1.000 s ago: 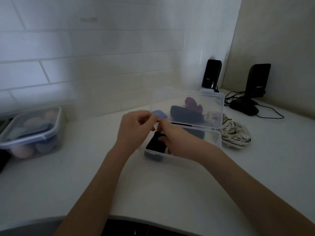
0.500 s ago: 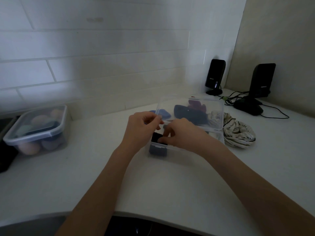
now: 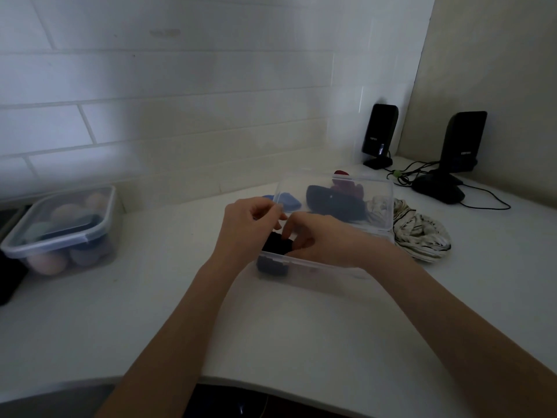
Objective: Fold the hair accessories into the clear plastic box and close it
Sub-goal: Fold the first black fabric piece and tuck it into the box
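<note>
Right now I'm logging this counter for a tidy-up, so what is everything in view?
clear plastic box: 1, clear, centre counter, lid raised
black accessory: 1, inside box, left end
dark headband: 1, navy, behind lid
maroon accessory: 1, behind lid
blue accessory: 1, behind lid
striped cloth: 1, white and black, right of box
lidded container: 1, clear, far left
speakers: 2, black, back right
hands: 2, at the box; the left hand pinches the lid edge

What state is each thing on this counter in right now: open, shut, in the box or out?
Clear box: open, lid tilted partway up.
Black hair piece: inside the box.
Striped scrunchie: out, beside the box.
Food tub: lid on.
Left hand: pinching the lid's edge.
Right hand: fingers in the box, on the black piece.
</note>
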`<state>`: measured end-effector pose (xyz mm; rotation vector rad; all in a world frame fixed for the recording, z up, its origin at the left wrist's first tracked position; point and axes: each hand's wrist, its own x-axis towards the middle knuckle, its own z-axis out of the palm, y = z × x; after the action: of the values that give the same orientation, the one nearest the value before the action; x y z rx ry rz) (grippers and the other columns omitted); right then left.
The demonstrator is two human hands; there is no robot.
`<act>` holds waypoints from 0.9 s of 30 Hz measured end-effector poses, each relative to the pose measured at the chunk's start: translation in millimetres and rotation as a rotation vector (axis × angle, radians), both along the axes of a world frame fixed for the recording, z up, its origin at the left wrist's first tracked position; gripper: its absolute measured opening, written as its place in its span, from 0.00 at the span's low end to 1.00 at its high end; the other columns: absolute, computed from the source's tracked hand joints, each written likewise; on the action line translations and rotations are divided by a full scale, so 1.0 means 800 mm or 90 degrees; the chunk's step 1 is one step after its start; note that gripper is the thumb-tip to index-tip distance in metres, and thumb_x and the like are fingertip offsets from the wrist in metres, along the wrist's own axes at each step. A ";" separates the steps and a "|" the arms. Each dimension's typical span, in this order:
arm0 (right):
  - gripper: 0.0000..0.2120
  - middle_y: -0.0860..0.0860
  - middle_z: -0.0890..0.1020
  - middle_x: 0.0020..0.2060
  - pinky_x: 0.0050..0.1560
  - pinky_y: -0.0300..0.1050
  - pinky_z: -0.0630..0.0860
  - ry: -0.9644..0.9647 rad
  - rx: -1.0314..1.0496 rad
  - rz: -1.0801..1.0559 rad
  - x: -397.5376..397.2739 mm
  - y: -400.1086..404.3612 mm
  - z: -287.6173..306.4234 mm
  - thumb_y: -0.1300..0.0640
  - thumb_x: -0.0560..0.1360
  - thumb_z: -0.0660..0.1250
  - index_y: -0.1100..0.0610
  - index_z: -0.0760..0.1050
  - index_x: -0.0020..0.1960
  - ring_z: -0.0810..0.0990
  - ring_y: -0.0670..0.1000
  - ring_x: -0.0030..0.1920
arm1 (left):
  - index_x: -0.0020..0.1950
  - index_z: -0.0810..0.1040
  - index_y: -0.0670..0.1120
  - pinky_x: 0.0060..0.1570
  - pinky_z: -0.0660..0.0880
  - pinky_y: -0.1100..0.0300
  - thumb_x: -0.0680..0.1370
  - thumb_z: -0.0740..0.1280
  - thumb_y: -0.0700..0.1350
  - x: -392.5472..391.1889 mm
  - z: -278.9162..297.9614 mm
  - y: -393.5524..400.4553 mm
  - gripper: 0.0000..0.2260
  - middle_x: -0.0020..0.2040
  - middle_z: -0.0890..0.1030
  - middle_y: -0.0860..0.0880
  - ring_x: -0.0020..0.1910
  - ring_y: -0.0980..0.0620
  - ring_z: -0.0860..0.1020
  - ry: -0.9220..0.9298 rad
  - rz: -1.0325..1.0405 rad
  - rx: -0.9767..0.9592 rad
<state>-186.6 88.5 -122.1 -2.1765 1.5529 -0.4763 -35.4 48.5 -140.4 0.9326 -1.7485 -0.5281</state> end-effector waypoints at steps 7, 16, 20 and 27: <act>0.10 0.40 0.73 0.35 0.37 0.34 0.66 0.044 -0.040 0.032 -0.001 -0.003 -0.003 0.53 0.73 0.69 0.50 0.77 0.54 0.71 0.41 0.34 | 0.33 0.80 0.47 0.28 0.68 0.76 0.75 0.66 0.39 0.000 0.001 0.002 0.11 0.24 0.78 0.61 0.26 0.64 0.76 -0.001 0.002 0.004; 0.12 0.44 0.81 0.50 0.42 0.29 0.65 0.147 -0.017 0.128 0.007 0.003 0.010 0.53 0.78 0.63 0.49 0.80 0.59 0.71 0.41 0.39 | 0.33 0.80 0.44 0.30 0.69 0.75 0.73 0.66 0.38 0.000 0.001 0.003 0.09 0.27 0.78 0.54 0.28 0.62 0.76 -0.040 0.031 -0.003; 0.18 0.46 0.74 0.65 0.63 0.37 0.61 0.151 0.182 0.096 -0.001 0.006 0.020 0.46 0.79 0.56 0.44 0.71 0.67 0.70 0.45 0.59 | 0.34 0.81 0.46 0.29 0.67 0.77 0.74 0.66 0.37 0.000 0.003 0.005 0.09 0.27 0.77 0.58 0.27 0.66 0.76 -0.026 0.020 0.008; 0.19 0.45 0.68 0.71 0.71 0.43 0.58 0.172 0.172 0.108 -0.004 0.012 0.022 0.47 0.80 0.53 0.43 0.65 0.71 0.67 0.49 0.69 | 0.32 0.80 0.51 0.30 0.70 0.74 0.73 0.67 0.38 0.001 0.002 0.002 0.12 0.24 0.78 0.60 0.27 0.63 0.76 -0.008 0.003 0.039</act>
<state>-189.8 97.9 -104.8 -2.1983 1.4486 0.0827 -34.5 50.4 -138.7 0.9851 -1.7488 -0.5764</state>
